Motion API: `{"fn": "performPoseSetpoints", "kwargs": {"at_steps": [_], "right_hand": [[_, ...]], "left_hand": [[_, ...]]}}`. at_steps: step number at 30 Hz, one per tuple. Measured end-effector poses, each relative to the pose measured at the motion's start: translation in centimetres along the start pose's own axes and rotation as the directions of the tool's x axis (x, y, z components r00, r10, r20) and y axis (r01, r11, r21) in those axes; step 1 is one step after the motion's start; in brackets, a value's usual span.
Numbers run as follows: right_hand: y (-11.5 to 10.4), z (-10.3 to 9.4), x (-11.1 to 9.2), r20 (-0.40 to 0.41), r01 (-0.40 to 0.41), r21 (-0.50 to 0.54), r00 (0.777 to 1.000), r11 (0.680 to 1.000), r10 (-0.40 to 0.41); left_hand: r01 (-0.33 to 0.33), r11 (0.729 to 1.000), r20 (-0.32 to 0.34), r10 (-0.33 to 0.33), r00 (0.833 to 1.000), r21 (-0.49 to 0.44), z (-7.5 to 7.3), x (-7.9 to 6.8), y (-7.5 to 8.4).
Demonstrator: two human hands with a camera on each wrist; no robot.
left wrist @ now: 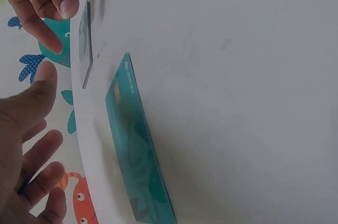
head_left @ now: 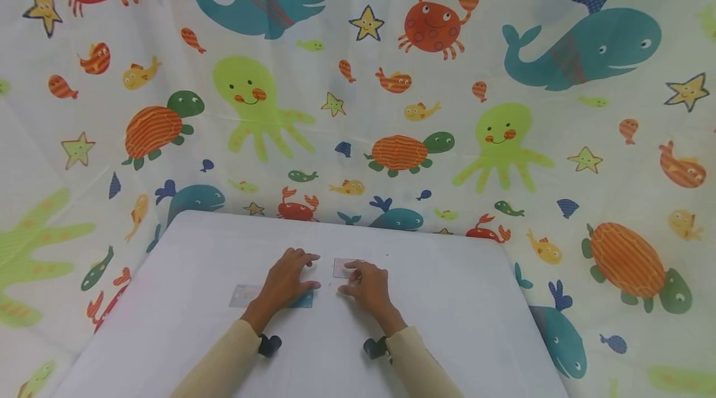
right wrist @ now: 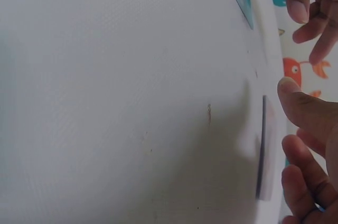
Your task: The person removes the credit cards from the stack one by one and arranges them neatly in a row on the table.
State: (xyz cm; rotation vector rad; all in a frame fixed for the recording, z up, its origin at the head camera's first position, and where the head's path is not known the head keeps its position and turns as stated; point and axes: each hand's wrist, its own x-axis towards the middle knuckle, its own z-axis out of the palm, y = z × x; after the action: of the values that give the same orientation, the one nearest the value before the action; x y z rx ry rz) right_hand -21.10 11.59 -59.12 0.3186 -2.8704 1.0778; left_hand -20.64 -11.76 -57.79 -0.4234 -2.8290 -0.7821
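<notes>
My left hand (head_left: 286,281) hovers over a teal card (head_left: 302,300), thumb and forefinger spread apart and nothing between them. In the left wrist view the teal card (left wrist: 138,150) shows a small gold chip and lies on the table. A pale grey, see-through-looking piece (head_left: 243,296) extends left of it; the hand hides where the two meet. My right hand (head_left: 369,286) is just above a small pale card with a dark edge (head_left: 340,268). Its thumb and fingers are parted and hold nothing. In the right wrist view that card (right wrist: 265,152) lies below the fingers.
A white table (head_left: 447,323) bears the cards. Behind and around it hangs a white cloth (head_left: 335,118) printed with sea animals. Small dark marks dot the tabletop. A black wrist device (head_left: 270,346) sits at each sleeve's cuff.
</notes>
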Motion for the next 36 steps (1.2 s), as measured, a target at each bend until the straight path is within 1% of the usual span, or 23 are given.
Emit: {"fn": "performPoseSetpoints", "kwargs": {"at_steps": [4,7,12,17,21,25,30,36], "right_hand": [[0.4,0.0,0.2,-0.01,-0.003,-0.009,1.0,1.0,0.003],[0.7,0.0,0.3,-0.005,-0.02,-0.016,1.0,1.0,0.02],[1.0,-0.4,0.6,-0.001,-0.031,-0.036,1.0,0.999,0.031],[1.5,-0.8,1.0,-0.005,-0.038,-0.049,0.999,0.998,0.037],[2.0,-1.2,1.3,-0.01,-0.045,-0.052,0.999,0.998,0.045],[2.3,-1.6,1.5,-0.006,-0.053,-0.033,0.999,0.998,0.053],[3.1,-1.6,1.9,0.005,-0.081,-0.042,0.997,0.996,0.082],[4.1,-1.5,2.4,0.02,-0.124,-0.07,0.992,0.99,0.126]], "left_hand": [[-0.01,1.0,0.007,0.01,1.0,0.006,0.3,0.4,0.3],[-0.022,1.0,0.016,0.022,1.0,-0.001,0.4,0.8,0.7],[-0.032,0.999,0.012,0.032,0.999,-0.003,0.8,1.2,1.3],[-0.029,0.999,0.023,0.03,0.999,-0.03,1.2,1.8,1.7],[-0.024,0.999,0.045,0.025,0.999,-0.021,1.8,2.4,1.8],[-0.023,1.0,0.049,0.024,0.999,-0.019,2.4,3.0,1.8],[-0.027,0.999,0.048,0.028,0.998,-0.02,3.0,3.4,2.1],[-0.006,1.0,0.065,0.008,0.998,-0.028,3.6,3.8,2.4]]}}
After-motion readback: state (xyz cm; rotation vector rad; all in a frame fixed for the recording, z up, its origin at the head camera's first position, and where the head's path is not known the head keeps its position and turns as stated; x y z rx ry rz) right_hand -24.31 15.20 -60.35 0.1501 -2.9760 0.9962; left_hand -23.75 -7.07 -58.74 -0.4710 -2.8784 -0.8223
